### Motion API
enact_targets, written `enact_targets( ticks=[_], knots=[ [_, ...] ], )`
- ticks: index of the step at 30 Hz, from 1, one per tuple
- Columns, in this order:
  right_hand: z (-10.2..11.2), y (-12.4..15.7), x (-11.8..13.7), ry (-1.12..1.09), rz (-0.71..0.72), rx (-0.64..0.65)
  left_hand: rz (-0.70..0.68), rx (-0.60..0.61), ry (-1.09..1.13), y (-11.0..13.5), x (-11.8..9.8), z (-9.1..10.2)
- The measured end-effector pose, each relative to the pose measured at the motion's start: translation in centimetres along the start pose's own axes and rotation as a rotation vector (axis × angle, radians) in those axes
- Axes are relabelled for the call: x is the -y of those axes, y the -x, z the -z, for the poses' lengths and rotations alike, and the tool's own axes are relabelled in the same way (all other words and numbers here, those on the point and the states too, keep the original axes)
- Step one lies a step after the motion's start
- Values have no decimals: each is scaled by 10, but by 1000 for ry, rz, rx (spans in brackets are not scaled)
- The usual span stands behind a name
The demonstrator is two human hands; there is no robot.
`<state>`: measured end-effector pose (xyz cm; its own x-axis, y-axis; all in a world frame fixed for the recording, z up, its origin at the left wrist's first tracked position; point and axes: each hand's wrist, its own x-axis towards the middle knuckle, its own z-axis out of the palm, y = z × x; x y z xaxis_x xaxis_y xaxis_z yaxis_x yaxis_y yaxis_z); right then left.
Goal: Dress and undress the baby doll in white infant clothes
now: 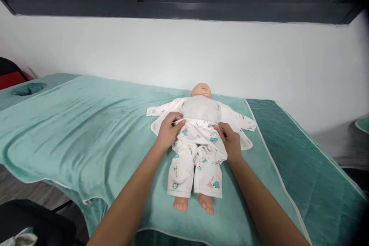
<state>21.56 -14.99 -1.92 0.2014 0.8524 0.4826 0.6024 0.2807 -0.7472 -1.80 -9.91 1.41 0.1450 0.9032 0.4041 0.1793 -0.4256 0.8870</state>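
A baby doll (201, 90) lies on its back on a teal blanket (86, 130), head toward the wall. It wears white patterned trousers (196, 161) and an opened white patterned jacket (242, 121) spread under its bare torso. My left hand (168, 130) is closed on the trousers' waistband at the doll's right hip. At the other hip, my right hand (230, 141) grips the same waistband. The doll's bare feet (193, 203) stick out of the trouser legs.
The blanket covers a bed against a white wall (184, 54) under a dark window frame. A darker green quilted cover (305, 161) shows at the right. A second bed with a face hole (27, 89) stands at the left. A dark chair (31, 219) sits at the lower left.
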Motion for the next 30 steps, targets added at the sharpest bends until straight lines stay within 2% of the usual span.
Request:
enact_targets(
  ticks=[5,8,10,13,17,19,25,30],
  knots=[
    [1,-7,1,-129,-149,36,155,-161,89,-29,14,-4],
    [2,-11,-2,-190,-210,94,246,-152,200,-37,26,-9],
    [3,-13,-5,-195,-221,105,261,-121,255,-36,31,-11],
    [4,-17,-10,-200,-238,67,252,-93,285,-31,34,-10],
    [4,-23,-11,-220,-243,-82,257,-95,287,-27,35,-8],
    [4,-24,-10,-239,-250,-89,258,-99,282,-27,37,-8],
    [10,-20,-13,-328,-281,187,313,-41,241,-27,38,-4],
    [24,-18,-21,-537,-269,438,425,40,295,-23,39,2]
  ],
)
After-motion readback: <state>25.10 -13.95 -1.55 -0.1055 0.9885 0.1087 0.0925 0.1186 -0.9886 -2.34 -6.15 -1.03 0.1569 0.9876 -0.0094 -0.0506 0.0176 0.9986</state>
